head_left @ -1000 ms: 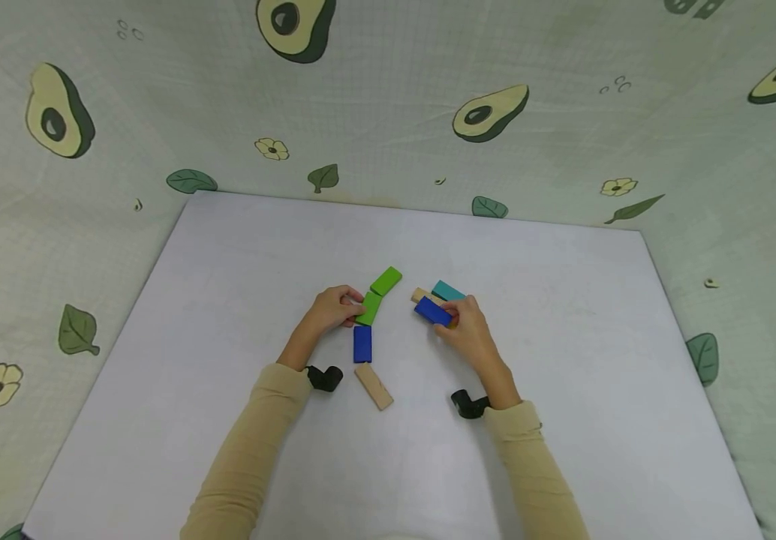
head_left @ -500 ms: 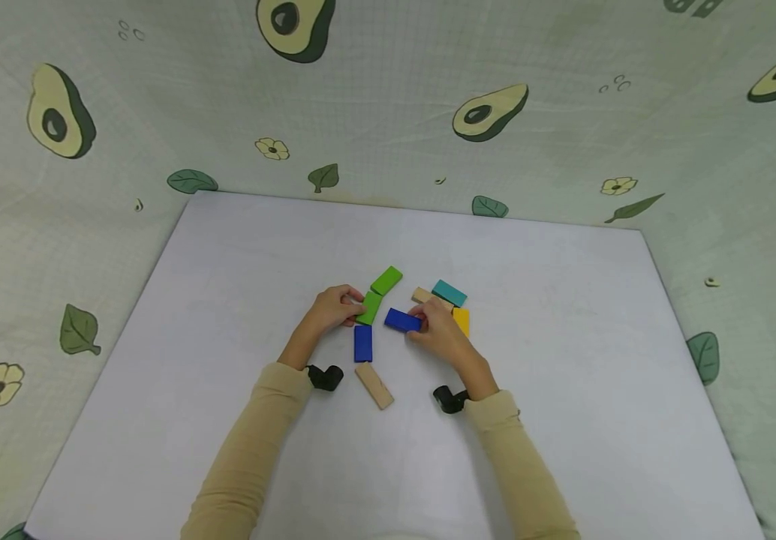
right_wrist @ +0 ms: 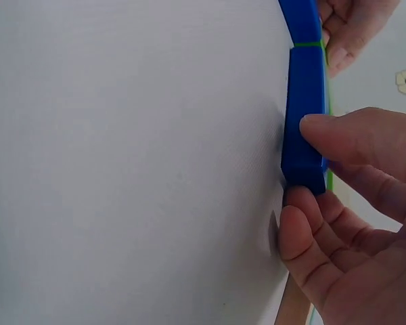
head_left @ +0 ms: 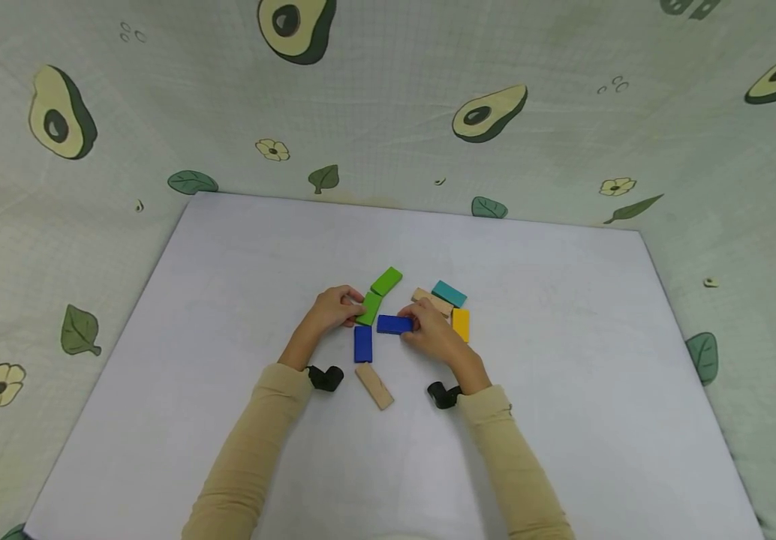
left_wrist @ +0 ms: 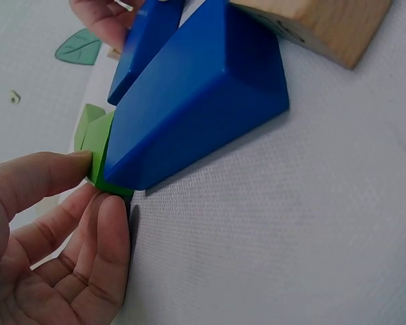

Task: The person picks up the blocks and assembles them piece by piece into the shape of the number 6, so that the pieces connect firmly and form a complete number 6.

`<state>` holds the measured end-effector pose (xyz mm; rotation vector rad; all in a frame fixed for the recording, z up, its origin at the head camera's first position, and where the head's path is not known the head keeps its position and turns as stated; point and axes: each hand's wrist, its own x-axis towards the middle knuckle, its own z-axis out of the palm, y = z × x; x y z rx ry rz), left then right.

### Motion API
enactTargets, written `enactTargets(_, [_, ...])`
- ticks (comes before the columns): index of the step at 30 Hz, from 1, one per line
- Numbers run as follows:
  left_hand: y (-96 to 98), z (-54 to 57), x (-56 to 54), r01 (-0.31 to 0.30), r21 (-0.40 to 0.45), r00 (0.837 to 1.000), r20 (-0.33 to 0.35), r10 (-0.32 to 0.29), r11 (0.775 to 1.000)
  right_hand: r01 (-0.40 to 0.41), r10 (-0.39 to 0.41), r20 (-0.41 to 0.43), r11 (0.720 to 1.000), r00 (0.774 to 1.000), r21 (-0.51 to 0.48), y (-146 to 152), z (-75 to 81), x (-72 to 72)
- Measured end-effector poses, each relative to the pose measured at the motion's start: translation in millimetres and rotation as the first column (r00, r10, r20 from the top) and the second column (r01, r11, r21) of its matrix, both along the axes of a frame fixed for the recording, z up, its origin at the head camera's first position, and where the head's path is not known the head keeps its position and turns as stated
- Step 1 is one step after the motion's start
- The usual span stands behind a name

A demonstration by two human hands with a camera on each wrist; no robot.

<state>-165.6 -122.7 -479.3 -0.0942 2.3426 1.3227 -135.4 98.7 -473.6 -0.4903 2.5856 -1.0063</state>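
Note:
Off the left end of a row of wooden blocks, my left hand (head_left: 334, 307) pinches the lower green block (head_left: 370, 308) with thumb and fingers. In the left wrist view the thumb presses that green block (left_wrist: 100, 145) beside a large-looking blue block (left_wrist: 196, 101). My right hand (head_left: 434, 330) grips another blue block (head_left: 393, 325) at its right end, thumb on one long side and fingers on the other. This block lies crosswise, its left end close to the lower green block. The standing-apart blue block (head_left: 363, 344) sits just below the green one.
A second green block (head_left: 386, 281) continues the row upward; a plain wood block (head_left: 374, 386) ends it below. Right of my right hand lie a teal block (head_left: 449, 293), a plain wood block (head_left: 437, 301) and a yellow block (head_left: 460, 325) on the white table (head_left: 563, 360).
My right hand has carried its blue block leftward from the teal and yellow blocks toward the green one, turning it nearly level. The yellow block is uncovered. My left hand has stayed put.

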Motion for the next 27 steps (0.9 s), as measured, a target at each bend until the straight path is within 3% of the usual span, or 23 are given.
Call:
enactTargets(9, [0.4, -0.1, 0.0, -0.002, -0.024, 1.000, 0.014, 0.003, 1.000, -0.022, 0.022, 0.008, 1.000, 1.000, -0.020, -2.3, 4.9, -1.0])
enactTargets(27, [0.8, 1.7, 0.6, 0.002, -0.022, 1.000, 0.002, -0.002, 1.000, -0.023, 0.022, -0.020, 0.999, 1.000, -0.032, -5.9, -1.5, -4.2])
